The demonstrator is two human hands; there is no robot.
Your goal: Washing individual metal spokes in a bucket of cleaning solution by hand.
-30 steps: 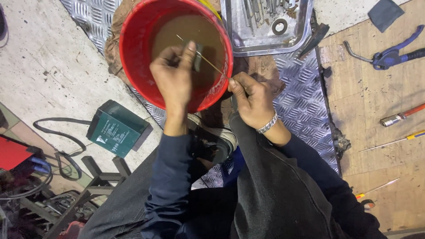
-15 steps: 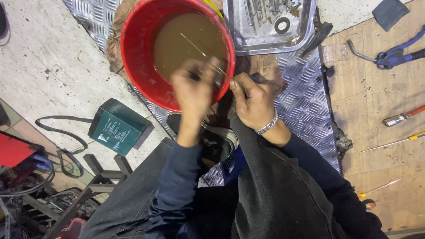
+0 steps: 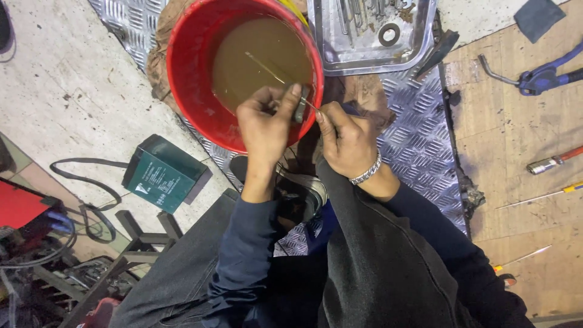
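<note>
1. Two bare hands work at the near rim of a red bucket (image 3: 188, 91), which holds murky brown liquid (image 3: 255, 58)

2. Left hand (image 3: 265, 124): fingers curled and pinched on a small dark metal part (image 3: 300, 104), held just above the bucket's near rim. Grip is closed on that part

3. Right hand (image 3: 347, 141): thumb and fingertips pinched on the near end of a thin metal wire (image 3: 267, 68). The wire runs from the fingers past the small dark part and out over the liquid, slanting up and to the left in the view. Whether it passes through the part cannot be told

4. A metal bracelet (image 3: 366, 175) sits on the right wrist; both arms wear dark blue sleeves

5. The bucket stands on a diamond-pattern metal plate (image 3: 419, 140)

6. A shallow metal tray (image 3: 364, 58) lies just beside the bucket on its right, holding a washer (image 3: 388, 34) and assorted small metal pieces

7. A green box-shaped battery (image 3: 161, 173) rests on the concrete floor, left of the person's knee, with a black cable (image 3: 85, 182) beside it

8. On the wooden board to the right, well apart from the hands: a blue-handled tool (image 3: 546, 73), a red-handled tool (image 3: 552, 161) and a yellow-handled screwdriver (image 3: 540, 195)
</note>
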